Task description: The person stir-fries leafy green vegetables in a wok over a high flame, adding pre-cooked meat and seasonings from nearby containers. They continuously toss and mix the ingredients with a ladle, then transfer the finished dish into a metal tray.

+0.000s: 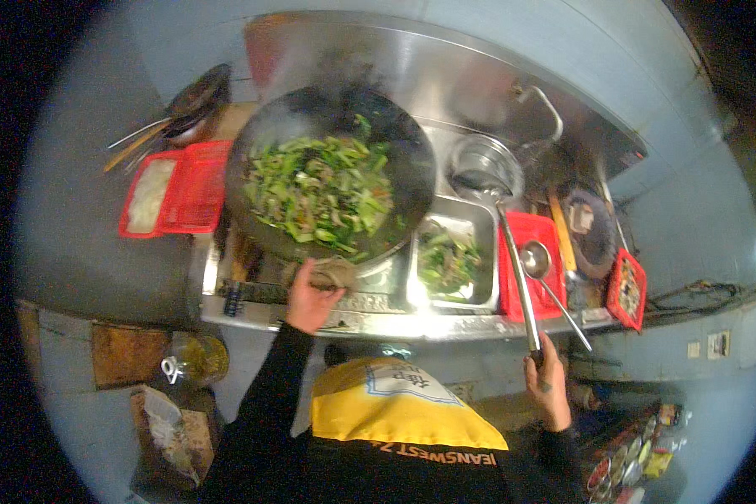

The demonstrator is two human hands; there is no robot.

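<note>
My left hand [312,299] grips the near edge of a large black wok [412,151] through a folded cloth [339,272]. In the wok lies a heap of chopped green vegetables [321,183] mixed with paler, brownish pieces, and steam rises at its far side. Lower right, my right hand [547,381] is closed around the handle end of a long steel ladle [515,252]. The ladle's bowl rests over or in a round steel pot [513,160]; which, I cannot tell. Between wok and ladle, a rectangular steel pan [453,305] holds more cooked greens.
A red basket [535,302] bears a small ladle [535,259]. Right of it are a wooden handle [561,233], a dark pan [595,246] and a red tray [633,293]. A tap [551,110] stands behind. Red baskets [195,189] sit left; an oil jug [205,359] stands below.
</note>
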